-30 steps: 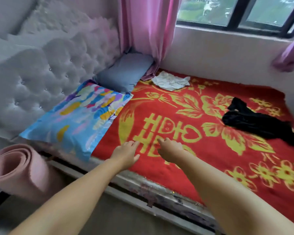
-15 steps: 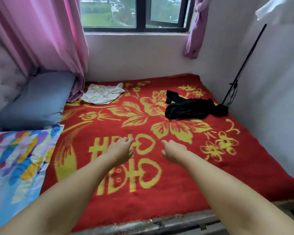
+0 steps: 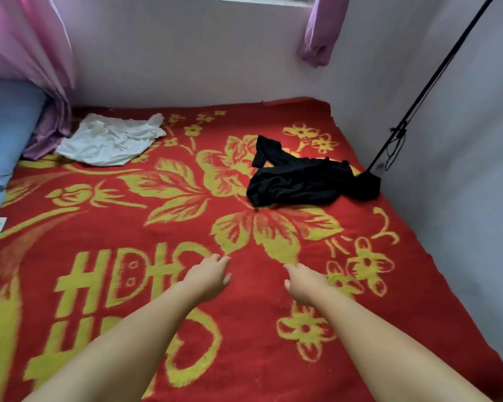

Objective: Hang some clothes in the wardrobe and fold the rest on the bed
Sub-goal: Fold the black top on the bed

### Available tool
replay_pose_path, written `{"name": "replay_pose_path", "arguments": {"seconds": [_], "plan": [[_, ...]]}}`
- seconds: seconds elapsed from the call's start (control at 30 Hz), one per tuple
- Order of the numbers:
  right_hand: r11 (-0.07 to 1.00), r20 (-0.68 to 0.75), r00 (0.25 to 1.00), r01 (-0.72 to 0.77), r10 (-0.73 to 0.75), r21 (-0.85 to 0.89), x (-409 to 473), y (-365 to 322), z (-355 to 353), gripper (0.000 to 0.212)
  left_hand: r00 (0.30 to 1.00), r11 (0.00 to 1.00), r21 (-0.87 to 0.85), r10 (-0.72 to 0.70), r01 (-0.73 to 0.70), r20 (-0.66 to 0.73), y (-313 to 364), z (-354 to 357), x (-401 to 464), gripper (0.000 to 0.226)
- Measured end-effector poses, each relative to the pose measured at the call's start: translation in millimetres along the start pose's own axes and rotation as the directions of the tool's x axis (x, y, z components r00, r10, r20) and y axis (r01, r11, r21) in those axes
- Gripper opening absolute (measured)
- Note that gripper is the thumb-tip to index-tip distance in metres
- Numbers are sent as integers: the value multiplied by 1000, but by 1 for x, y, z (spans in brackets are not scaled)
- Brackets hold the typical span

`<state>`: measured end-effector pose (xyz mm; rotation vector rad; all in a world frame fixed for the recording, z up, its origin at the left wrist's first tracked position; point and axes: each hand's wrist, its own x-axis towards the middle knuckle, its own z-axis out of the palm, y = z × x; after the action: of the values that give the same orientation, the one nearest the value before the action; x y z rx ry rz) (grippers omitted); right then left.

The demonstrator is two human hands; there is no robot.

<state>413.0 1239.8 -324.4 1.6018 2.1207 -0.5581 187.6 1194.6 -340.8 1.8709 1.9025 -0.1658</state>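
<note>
Hands of a person reaching forward over a bed, seen from above and behind. Both bare forearms extend side by side above the red blanket (image 3: 163,285) with yellow flowers and lettering. The left hand (image 3: 208,275) holds nothing; its fingers are loosely bent and point away from the camera, thumb on the inner side. The right hand (image 3: 301,281) likewise holds nothing, fingers relaxed and slightly curled. Whether either hand touches the blanket cannot be told. A crumpled black garment (image 3: 302,178) lies on the blanket well beyond the right hand, near the right wall, beside the foot of a thin black pole (image 3: 436,79) leaning against that wall. A crumpled white garment (image 3: 111,139) lies at the far left, just beside the hem of a pink curtain (image 3: 26,53) and near a grey-blue pillow (image 3: 3,134).
</note>
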Motion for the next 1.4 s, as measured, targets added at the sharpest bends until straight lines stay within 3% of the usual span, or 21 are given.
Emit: {"name": "replay_pose_path", "arguments": {"seconds": [0.3, 0.47, 0.67, 0.83, 0.93, 1.07, 1.17, 1.23, 1.4], "plan": [[994, -8, 999, -37, 38, 104, 138, 64, 2, 38, 995, 996, -82, -20, 28, 101, 20, 59, 136, 50], [990, -109, 994, 18, -2, 142, 207, 60, 9, 37, 996, 992, -116, -59, 51, -64, -9, 86, 208, 53], [992, -281, 956, 110, -89, 62, 296, 39, 17, 51, 967, 968, -94, -219, 232, 129, -50, 160, 252, 65], [981, -318, 936, 105, -153, -164, 366, 34, 8, 79, 954, 981, -55, -195, 188, -229, -51, 196, 243, 60], [964, -281, 951, 52, -127, -261, 405, 34, -5, 86, 940, 984, -42, -178, 173, -292, -52, 198, 247, 61], [970, -235, 970, -6, -53, -242, 437, 31, -16, 73, 930, 984, -83, -176, 158, -323, -50, 199, 245, 60], [971, -336, 935, 33, -114, -238, 448, 26, -27, 36, 923, 986, -75, -166, 148, -347, -51, 201, 245, 60], [982, -313, 943, 61, -115, -178, 445, 23, -29, 20, 919, 988, -63, -157, 144, -362, -52, 203, 247, 60], [990, -140, 980, 140, -142, -27, 380, 0, 33, 21, 920, 987, -37, -158, 155, -358, -53, 203, 248, 60]]}}
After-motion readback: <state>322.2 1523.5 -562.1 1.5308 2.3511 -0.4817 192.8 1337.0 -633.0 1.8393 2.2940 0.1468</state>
